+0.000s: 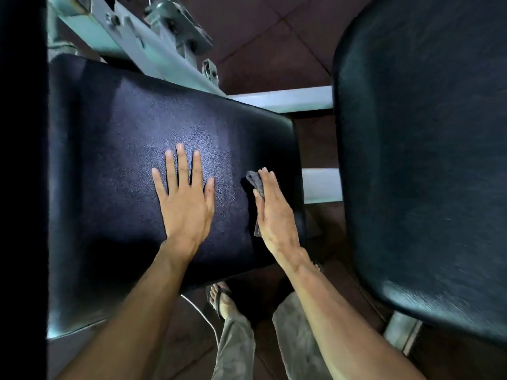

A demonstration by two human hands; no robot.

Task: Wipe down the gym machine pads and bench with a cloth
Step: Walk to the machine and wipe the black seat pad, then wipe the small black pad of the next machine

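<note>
A wide black padded bench seat fills the left and middle of the head view. My left hand lies flat on it, fingers spread, holding nothing. My right hand presses a small dark grey cloth against the pad near its right edge; the cloth shows beyond my fingertips and beside my palm. A second black pad stands tall on the right.
Pale grey machine frame bars run behind the bench, and white cross bars link it to the right pad. Below are my legs in grey trousers, a sandalled foot, a thin white cable and brown floor tiles.
</note>
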